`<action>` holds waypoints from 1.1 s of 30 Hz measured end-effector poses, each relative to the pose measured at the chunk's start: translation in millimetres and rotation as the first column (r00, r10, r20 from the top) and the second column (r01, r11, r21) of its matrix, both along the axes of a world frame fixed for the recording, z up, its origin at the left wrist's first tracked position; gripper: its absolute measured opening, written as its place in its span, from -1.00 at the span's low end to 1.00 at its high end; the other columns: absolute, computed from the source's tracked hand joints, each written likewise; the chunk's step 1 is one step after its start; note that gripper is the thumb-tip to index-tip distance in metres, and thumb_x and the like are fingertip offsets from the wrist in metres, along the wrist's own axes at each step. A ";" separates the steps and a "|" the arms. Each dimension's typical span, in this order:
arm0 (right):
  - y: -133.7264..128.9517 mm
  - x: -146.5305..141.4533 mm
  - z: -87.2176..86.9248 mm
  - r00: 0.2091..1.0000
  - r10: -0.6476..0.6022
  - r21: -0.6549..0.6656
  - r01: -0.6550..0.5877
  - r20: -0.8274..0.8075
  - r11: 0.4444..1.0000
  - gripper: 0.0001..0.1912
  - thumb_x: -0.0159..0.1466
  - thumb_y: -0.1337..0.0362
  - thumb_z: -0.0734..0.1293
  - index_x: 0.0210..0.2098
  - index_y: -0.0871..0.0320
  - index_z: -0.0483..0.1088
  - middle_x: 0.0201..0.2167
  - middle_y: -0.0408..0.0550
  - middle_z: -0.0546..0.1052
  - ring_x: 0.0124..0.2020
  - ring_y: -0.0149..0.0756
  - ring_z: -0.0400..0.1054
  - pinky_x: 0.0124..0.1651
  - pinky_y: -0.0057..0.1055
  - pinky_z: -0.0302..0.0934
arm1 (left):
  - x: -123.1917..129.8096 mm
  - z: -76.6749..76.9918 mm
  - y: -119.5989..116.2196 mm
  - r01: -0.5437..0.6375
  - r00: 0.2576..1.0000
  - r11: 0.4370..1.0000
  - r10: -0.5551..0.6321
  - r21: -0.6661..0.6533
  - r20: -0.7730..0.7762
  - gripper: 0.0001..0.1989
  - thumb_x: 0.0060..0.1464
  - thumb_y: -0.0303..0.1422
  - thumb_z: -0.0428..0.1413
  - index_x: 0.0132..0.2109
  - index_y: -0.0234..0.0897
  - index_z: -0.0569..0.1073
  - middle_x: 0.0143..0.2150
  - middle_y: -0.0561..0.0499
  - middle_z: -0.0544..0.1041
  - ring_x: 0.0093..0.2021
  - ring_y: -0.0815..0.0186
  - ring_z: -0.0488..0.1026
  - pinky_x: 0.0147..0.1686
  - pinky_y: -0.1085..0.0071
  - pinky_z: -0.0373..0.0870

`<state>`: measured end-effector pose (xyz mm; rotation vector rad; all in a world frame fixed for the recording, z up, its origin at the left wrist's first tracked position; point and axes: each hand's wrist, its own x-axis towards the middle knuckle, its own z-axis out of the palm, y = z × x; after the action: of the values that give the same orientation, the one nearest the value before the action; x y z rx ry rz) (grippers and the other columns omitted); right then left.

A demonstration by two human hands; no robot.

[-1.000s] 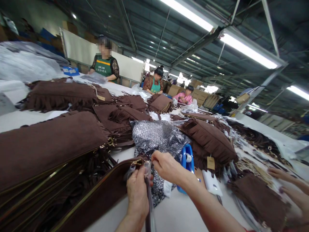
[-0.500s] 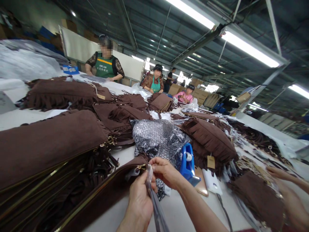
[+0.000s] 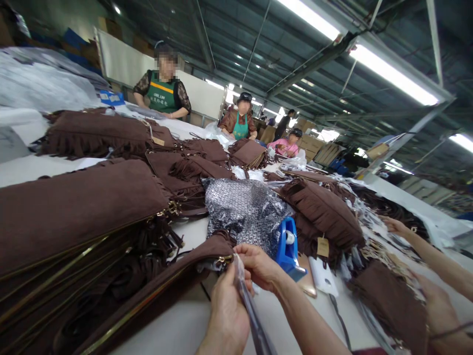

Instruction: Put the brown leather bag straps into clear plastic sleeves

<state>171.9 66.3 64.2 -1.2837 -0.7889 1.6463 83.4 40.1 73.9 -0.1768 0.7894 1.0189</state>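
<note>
A brown suede-like bag point(image 3: 177, 276) with a gold zipper lies slanted in front of me, its far corner between my hands. My left hand point(image 3: 229, 308) is closed around a dark strap in clear plastic point(image 3: 254, 315), close to the zipper end. At that same corner, the fingers of my right hand point(image 3: 258, 266) pinch the top of the wrapped strap. What lies between the fingertips is partly hidden. Just beyond my hands is a crumpled black-and-silver patterned sheet point(image 3: 244, 209). A blue tape dispenser point(image 3: 287, 246) stands right of it.
Brown bags point(image 3: 74, 207) are stacked at left, with a fringed bag point(image 3: 321, 209) at right. A white corded device point(image 3: 324, 276) lies near the dispenser. A co-worker's hands point(image 3: 399, 229) reach in from the right over another brown bag point(image 3: 391, 301). Several people work across the table.
My hands and the bag corner have shifted slightly right in view, still together. The co-worker's far hand at right has reached farther away over the table.
</note>
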 end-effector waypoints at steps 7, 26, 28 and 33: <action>-1.5 -1.5 2.9 0.998 -0.004 0.018 0.003 0.065 1.000 -0.74 -0.19 0.35 0.44 -0.49 0.26 0.34 -0.72 -0.28 0.35 -0.72 -0.59 0.10 -0.65 -0.61 -0.11 | 0.1 1.7 -1.2 0.004 1.000 1.000 -0.004 -0.014 0.023 -0.80 0.07 -0.48 0.00 -0.50 -0.40 0.35 -0.68 0.06 0.30 -0.75 0.55 0.15 -0.75 0.63 0.08; -4.1 -10.6 -2.7 0.995 -0.080 -0.058 0.076 -0.063 0.995 -0.69 -0.31 0.36 0.48 -0.59 0.22 0.32 -0.83 -0.33 0.29 -0.77 -0.60 0.11 -0.69 -0.65 0.01 | -0.7 3.6 -6.8 0.017 1.000 0.997 -0.017 0.071 -0.008 -0.81 0.02 -0.48 0.05 -0.53 -0.43 0.36 -0.71 0.07 0.30 -0.75 0.55 0.14 -0.78 0.63 0.04; -5.3 -9.1 -3.7 0.993 -0.105 -0.045 0.102 -0.058 0.994 -0.71 -0.31 0.40 0.46 -0.59 0.22 0.31 -0.77 -0.29 0.35 -0.73 -0.58 0.17 -0.65 -0.64 0.06 | -2.1 2.4 -6.5 0.023 1.000 0.998 -0.022 0.054 -0.021 -0.86 0.00 -0.53 0.06 -0.51 -0.45 0.37 -0.70 0.07 0.31 -0.74 0.55 0.15 -0.77 0.64 0.05; -10.1 0.2 1.5 0.994 -0.081 -0.021 0.080 -0.078 0.997 -0.83 -0.22 0.39 0.36 -0.57 0.29 0.34 -0.73 -0.23 0.36 -0.73 -0.58 0.18 -0.64 -0.63 0.06 | -4.1 -2.0 -5.9 0.064 0.998 0.997 -0.063 0.037 -0.025 -0.89 0.00 -0.57 0.02 -0.46 -0.46 0.38 -0.69 0.05 0.33 -0.74 0.54 0.16 -0.76 0.63 0.08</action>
<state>172.1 56.1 65.7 -1.2395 -0.6675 1.6327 79.2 34.2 71.9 -0.1062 0.7923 0.9769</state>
